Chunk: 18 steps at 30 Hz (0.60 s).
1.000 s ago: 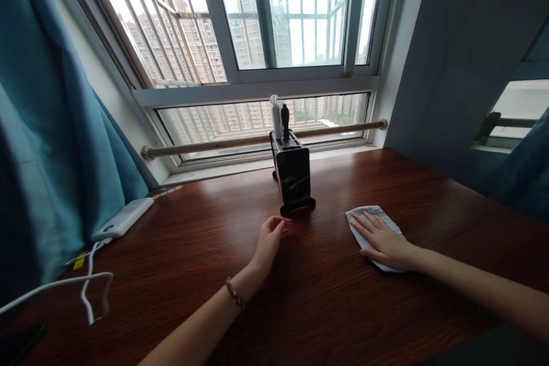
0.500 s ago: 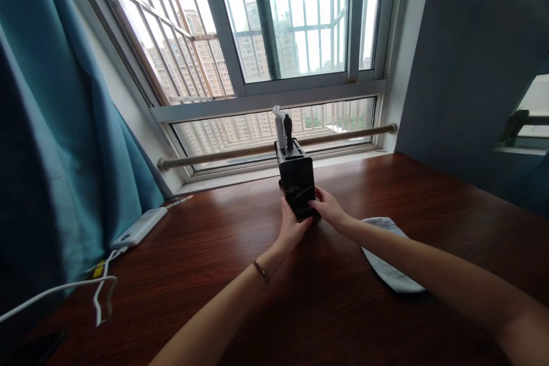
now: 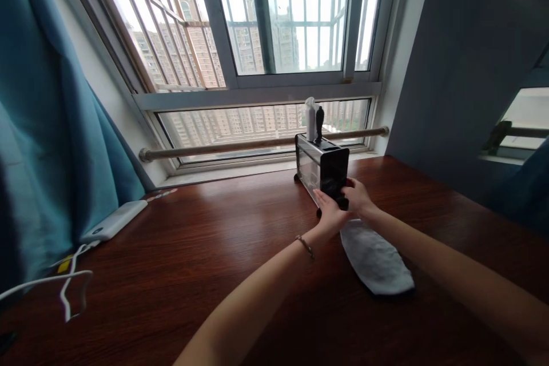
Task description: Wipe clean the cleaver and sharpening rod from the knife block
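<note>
A boxy knife holder point(image 3: 309, 167) with silver sides, black ends and small black feet stands upright on the table by the window. Out of its slotted top rise a white handle point(image 3: 310, 120) and a black handle point(image 3: 319, 123); what they belong to is hidden inside. My left hand point(image 3: 331, 211), with a bracelet at the wrist, grips the lower left of the near end. On the opposite side, my right hand point(image 3: 357, 195) has its fingers closed round the lower right edge. Just below my hands lies a folded pale grey cloth point(image 3: 377, 260).
A white power bank point(image 3: 115, 222) with a white cable point(image 3: 68, 291) rests at the table's left edge beside a blue curtain point(image 3: 64, 97). Behind the brown wooden table point(image 3: 206, 251) runs a pipe point(image 3: 223, 150) along the window. A grey wall point(image 3: 463, 68) borders the right.
Both hands have shifted the knife holder to the right and turned it, so its silver left side now shows. The view has swung slightly, and more of the cloth is visible.
</note>
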Available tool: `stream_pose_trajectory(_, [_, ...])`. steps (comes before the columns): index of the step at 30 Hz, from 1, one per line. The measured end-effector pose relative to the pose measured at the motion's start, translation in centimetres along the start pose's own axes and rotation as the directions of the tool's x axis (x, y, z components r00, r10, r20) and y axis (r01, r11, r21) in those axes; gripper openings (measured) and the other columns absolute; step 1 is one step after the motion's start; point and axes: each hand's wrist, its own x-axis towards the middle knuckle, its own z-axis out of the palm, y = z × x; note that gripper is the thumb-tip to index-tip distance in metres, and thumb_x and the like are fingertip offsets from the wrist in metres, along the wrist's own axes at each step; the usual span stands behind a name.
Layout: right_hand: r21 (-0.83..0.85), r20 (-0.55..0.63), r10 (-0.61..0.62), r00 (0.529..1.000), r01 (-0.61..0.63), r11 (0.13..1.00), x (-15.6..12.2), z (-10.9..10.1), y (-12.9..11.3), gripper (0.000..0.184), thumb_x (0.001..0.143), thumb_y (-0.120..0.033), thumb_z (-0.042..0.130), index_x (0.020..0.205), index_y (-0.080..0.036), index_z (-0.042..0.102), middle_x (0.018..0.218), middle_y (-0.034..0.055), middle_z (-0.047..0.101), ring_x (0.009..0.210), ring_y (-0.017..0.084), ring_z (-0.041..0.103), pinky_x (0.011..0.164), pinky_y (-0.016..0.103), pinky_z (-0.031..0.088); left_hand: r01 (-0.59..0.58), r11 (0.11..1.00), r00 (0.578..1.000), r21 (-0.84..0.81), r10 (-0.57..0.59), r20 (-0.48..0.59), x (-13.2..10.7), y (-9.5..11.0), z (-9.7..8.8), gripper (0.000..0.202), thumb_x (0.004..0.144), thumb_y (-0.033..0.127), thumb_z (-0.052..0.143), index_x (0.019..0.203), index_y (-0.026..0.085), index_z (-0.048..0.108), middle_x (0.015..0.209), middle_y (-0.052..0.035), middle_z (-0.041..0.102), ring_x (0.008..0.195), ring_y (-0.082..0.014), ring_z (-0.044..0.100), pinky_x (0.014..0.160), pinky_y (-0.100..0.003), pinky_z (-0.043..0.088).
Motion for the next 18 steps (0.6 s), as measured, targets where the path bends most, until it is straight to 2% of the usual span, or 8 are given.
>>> stream_pose_trajectory(5, [-0.003, -0.171, 0.059, 0.984, -0.06, 0.998, 0.2, -7.3, 0.7, 0.044, 0.053, -0.03, 0.052, 0.093, -0.011, 0.058, 0.088, 0.0099, 0.061, 0.081, 0.025, 0.056, 0.07, 0.031, 0.046, -0.059, 0.998, 0.988, -0.011, 0.06, 0.142, 1.5, 1.6, 6.5, 0.132, 0.046, 0.023, 0.075, 0.133, -0.011, -0.018, 0.143, -0.0297, -0.028, 0.133, -0.0289, -0.03, 0.113, -0.033, -0.011])
stream_pose_trajectory(10, [-0.091, -0.276, 0.018, 0.961, -0.045, 0.995, -0.1, -13.3, 2.1, 0.041, 0.055, -0.033, 0.052, 0.09, -0.013, 0.059, 0.089, 0.0102, 0.062, 0.085, 0.028, 0.057, 0.073, 0.035, 0.048, -0.122, 0.992, 0.961, -0.014, 0.122, 0.248, 1.9, 2.9, 11.5, 0.129, 0.047, 0.024, 0.074, 0.136, -0.008, -0.014, 0.146, -0.0275, -0.022, 0.136, -0.0291, -0.024, 0.114, -0.033, -0.008])
stream_pose_trajectory(14, [-0.195, -0.288, -0.034, 0.957, -0.024, 0.98, 0.1, -16.3, 2.6, 0.042, 0.059, -0.033, 0.05, 0.095, -0.014, 0.058, 0.095, 0.0111, 0.062, 0.093, 0.03, 0.057, 0.082, 0.039, 0.048, -0.15, 0.989, 0.943, 0.011, 0.14, 0.302, 1.7, 3.9, 13.2, 0.126, 0.049, 0.025, 0.074, 0.137, -0.007, -0.011, 0.148, -0.0275, -0.017, 0.138, -0.0319, -0.019, 0.115, -0.037, -0.007])
stream_pose_trajectory(16, [-0.249, -0.263, -0.054, 0.963, -0.013, 0.968, 0.3, -17.1, 2.4, 0.044, 0.061, -0.034, 0.048, 0.098, -0.013, 0.058, 0.097, 0.0123, 0.061, 0.095, 0.031, 0.056, 0.084, 0.04, 0.048, -0.162, 0.986, 0.935, 0.027, 0.145, 0.324, 1.6, 4.2, 12.9, 0.125, 0.051, 0.026, 0.074, 0.137, -0.008, -0.009, 0.148, -0.0289, -0.014, 0.138, -0.034, -0.016, 0.115, -0.04, -0.004])
stream_pose_trajectory(18, [-0.323, -0.253, -0.084, 0.964, -0.002, 0.946, -0.1, -16.9, 1.9, 0.05, 0.064, -0.036, 0.048, 0.106, -0.011, 0.056, 0.103, 0.0161, 0.059, 0.101, 0.033, 0.054, 0.088, 0.043, 0.046, -0.185, 0.982, 0.926, 0.044, 0.159, 0.342, 1.2, 4.2, 11.6, 0.123, 0.053, 0.028, 0.075, 0.137, -0.01, -0.006, 0.148, -0.0304, -0.011, 0.139, -0.0355, -0.013, 0.116, -0.042, -0.001])
